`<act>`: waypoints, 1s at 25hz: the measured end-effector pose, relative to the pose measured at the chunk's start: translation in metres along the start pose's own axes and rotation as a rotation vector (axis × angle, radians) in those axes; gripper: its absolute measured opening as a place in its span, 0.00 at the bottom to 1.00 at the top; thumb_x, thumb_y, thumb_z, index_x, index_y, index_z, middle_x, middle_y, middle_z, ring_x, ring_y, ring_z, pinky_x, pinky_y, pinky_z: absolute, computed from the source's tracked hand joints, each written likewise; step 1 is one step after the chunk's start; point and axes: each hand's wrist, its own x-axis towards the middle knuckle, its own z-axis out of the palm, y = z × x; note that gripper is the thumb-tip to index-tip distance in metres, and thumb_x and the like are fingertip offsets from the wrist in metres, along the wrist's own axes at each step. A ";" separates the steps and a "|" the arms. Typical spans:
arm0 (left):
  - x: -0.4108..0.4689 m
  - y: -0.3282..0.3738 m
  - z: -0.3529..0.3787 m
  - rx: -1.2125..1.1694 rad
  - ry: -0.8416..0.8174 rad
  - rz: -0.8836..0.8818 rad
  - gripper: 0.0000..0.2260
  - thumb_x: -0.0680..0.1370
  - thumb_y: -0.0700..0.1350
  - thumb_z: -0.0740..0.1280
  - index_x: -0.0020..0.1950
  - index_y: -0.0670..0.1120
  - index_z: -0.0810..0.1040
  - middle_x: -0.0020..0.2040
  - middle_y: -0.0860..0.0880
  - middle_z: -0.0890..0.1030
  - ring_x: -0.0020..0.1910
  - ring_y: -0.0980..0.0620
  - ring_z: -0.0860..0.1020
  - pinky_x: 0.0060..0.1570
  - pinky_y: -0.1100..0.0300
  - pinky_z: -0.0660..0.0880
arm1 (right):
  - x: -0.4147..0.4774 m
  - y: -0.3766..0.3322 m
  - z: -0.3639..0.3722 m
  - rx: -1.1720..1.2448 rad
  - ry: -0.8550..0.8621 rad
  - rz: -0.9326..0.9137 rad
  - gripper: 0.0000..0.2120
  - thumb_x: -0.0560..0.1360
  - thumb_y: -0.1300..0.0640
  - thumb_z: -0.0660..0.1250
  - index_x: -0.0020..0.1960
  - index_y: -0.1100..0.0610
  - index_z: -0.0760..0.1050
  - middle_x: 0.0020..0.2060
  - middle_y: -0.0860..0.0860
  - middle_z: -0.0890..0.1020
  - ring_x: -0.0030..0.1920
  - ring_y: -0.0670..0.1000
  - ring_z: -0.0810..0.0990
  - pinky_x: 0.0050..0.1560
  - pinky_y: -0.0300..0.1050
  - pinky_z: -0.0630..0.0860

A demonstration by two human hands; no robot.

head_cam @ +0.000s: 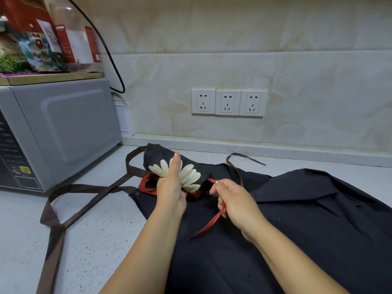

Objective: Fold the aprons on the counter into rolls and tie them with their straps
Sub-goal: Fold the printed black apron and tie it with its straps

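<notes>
**Rolled apron held while its red strap is drawn out**

Spreading across the counter [101,230] closest to the camera is lying a dark flat apron [307,219], its cloth running under both forearms and off the bottom edge. Resting on the far end of this flat apron is sitting the rolled apron [191,172], a black bundle showing a white daisy print, tilted so that one end is pointing toward the wall.

The left hand [171,187] is gripping the rolled apron across its middle, thumb stretched up along the top of the roll and the other fingers curling underneath it, clamped on the bundle. To the right of the rolled apron, the right hand [235,200] is pinching a red strap [214,219] between thumb and forefinger, fingers closed on it; the strap's loose end is trailing down over the flat apron toward the camera. More red strap is looping at the left end of the roll, beneath the left hand.

Brown straps [63,209] belonging to the flat apron are lying slack on the counter to the left of the rolled apron, and another brown end is lying behind it near the wall. A grey microwave [63,128] is standing well to the left of the roll, and three wall sockets [228,102] are sitting above and behind it.
</notes>
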 end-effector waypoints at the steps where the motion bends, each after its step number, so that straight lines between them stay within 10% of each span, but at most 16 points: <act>1: 0.002 0.001 -0.003 0.008 0.030 0.002 0.13 0.75 0.55 0.70 0.50 0.47 0.75 0.28 0.54 0.80 0.26 0.55 0.78 0.31 0.59 0.73 | -0.001 -0.002 -0.004 0.010 -0.029 -0.022 0.15 0.82 0.55 0.57 0.39 0.55 0.75 0.24 0.45 0.68 0.27 0.46 0.68 0.34 0.43 0.70; 5: 0.009 0.005 -0.010 -0.015 0.155 -0.010 0.15 0.72 0.56 0.73 0.51 0.48 0.80 0.35 0.52 0.85 0.37 0.51 0.83 0.55 0.49 0.76 | -0.004 -0.011 -0.019 0.210 -0.182 -0.035 0.15 0.81 0.61 0.58 0.38 0.60 0.75 0.27 0.50 0.70 0.31 0.46 0.73 0.56 0.52 0.78; 13: 0.005 0.005 -0.001 -0.076 0.006 -0.094 0.16 0.74 0.61 0.70 0.53 0.51 0.79 0.43 0.51 0.85 0.37 0.53 0.84 0.44 0.54 0.79 | -0.013 -0.020 -0.029 0.580 -0.366 0.037 0.09 0.77 0.58 0.64 0.43 0.63 0.77 0.30 0.54 0.68 0.30 0.52 0.72 0.38 0.51 0.79; 17: 0.001 0.007 0.003 -0.157 -0.113 -0.149 0.27 0.67 0.59 0.73 0.59 0.45 0.77 0.44 0.47 0.86 0.42 0.49 0.85 0.54 0.46 0.79 | -0.017 -0.010 -0.017 0.164 -0.606 0.063 0.09 0.78 0.55 0.64 0.48 0.56 0.83 0.36 0.52 0.77 0.38 0.49 0.78 0.46 0.42 0.78; 20: -0.007 0.009 0.006 -0.164 -0.194 -0.189 0.23 0.72 0.54 0.73 0.60 0.42 0.77 0.47 0.44 0.85 0.43 0.47 0.85 0.48 0.51 0.81 | -0.008 -0.002 -0.006 -0.337 -0.321 -0.056 0.08 0.78 0.50 0.66 0.49 0.49 0.84 0.43 0.41 0.85 0.45 0.36 0.80 0.45 0.27 0.71; 25: -0.023 0.004 0.016 0.148 -0.366 -0.146 0.19 0.72 0.59 0.71 0.54 0.46 0.79 0.42 0.50 0.85 0.39 0.51 0.83 0.54 0.52 0.77 | 0.007 0.013 0.003 0.113 0.078 0.077 0.05 0.76 0.58 0.66 0.47 0.59 0.80 0.32 0.52 0.79 0.30 0.47 0.73 0.33 0.39 0.70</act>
